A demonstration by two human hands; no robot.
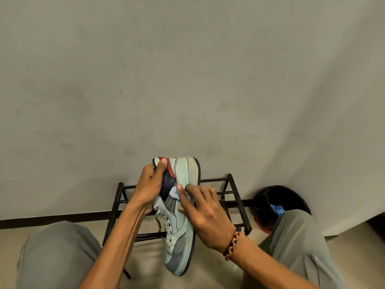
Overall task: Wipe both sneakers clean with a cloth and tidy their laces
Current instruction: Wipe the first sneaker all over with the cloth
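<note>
A pale grey-green sneaker [179, 230] with a dark sole, a navy lining and a red heel patch is held in the air, heel up and toe pointing toward me. My left hand [151, 185] grips its collar at the heel, thumb over the rim. My right hand [203, 213] lies against the sneaker's side and pinches a small light-blue cloth [174, 192] against the upper below the collar. White laces [164, 217] run down the front, partly hidden by my left forearm. Only one sneaker is in view.
A black metal shoe rack [233, 197] stands against the pale wall right behind the sneaker. A dark round bin [291, 195] with something blue [277, 209] inside sits at the right, partly behind my right knee. My knees [58, 253] frame the bottom corners.
</note>
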